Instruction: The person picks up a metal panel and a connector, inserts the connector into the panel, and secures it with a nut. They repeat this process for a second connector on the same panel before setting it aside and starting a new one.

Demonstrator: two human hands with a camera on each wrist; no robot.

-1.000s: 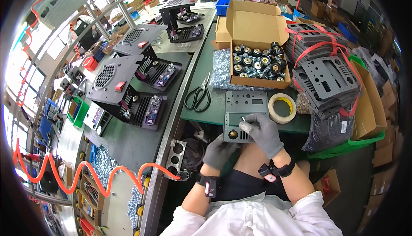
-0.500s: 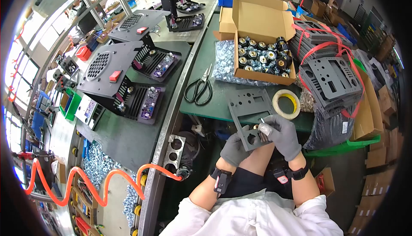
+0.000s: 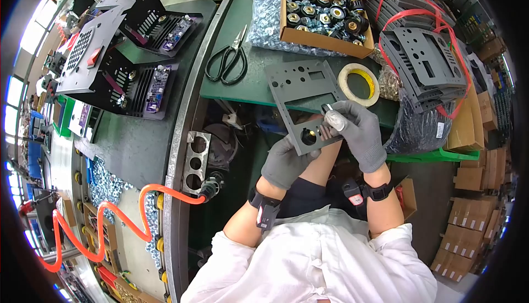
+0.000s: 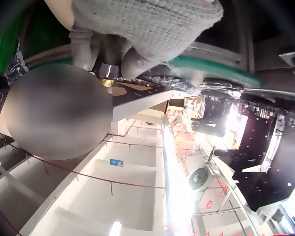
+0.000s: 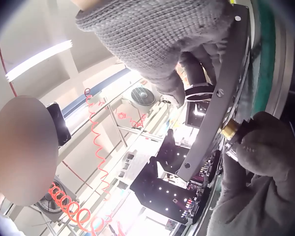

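Observation:
A grey metal panel (image 3: pixel 289 117) with round holes, slots and cutouts is held tilted at the green table's near edge. Under its lower corner, the gloved left hand (image 3: pixel 287 162) grips a black fitting whose brass thread (image 3: pixel 312 133) shows at the large hole; the left wrist view shows the brass thread (image 4: pixel 107 82) beside the panel (image 4: pixel 142 102). The gloved right hand (image 3: pixel 361 135) pinches a small ring (image 3: pixel 326 107) over the panel, its other fingers at the panel's right edge. In the right wrist view the ring (image 5: pixel 199 92) is apart from the brass thread (image 5: pixel 230 130).
Yellow tape roll (image 3: pixel 358 85), black scissors (image 3: pixel 227 65) and an open carton (image 3: pixel 325 41) of black fittings lie beyond the panel. Strapped grey panels (image 3: pixel 424 60) stand at the right. At the left are black housings (image 3: pixel 99 55) and an orange coiled hose (image 3: pixel 144 215).
The panel, flat at the table's edge one second ago, has been raised and tilted. The left hand has come to its lower corner. The right hand kept the ring; the head view shifted.

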